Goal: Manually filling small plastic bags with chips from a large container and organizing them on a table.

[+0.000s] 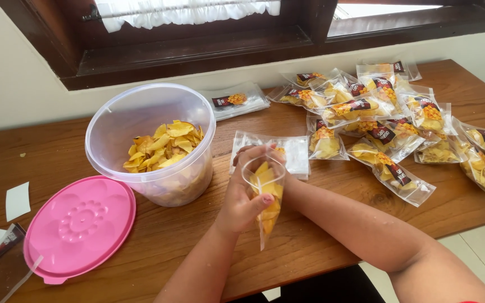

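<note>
My left hand (241, 202) grips a small clear plastic bag (266, 199) partly filled with yellow chips, held upright above the wooden table (175, 235). My right hand (287, 182) is behind the bag at its open mouth, mostly hidden by it; its fingers touch the bag's rim. To the left stands a large clear tub (150, 143) holding more yellow chips. A stack of empty clear bags (296, 151) lies flat just beyond my hands.
A pink round lid (79, 227) lies left of the tub. Several filled, labelled chip bags (388, 126) spread over the table's right half. Paper scraps (17, 200) and a small packet (1, 247) lie at the far left. A dark window frame runs along the back.
</note>
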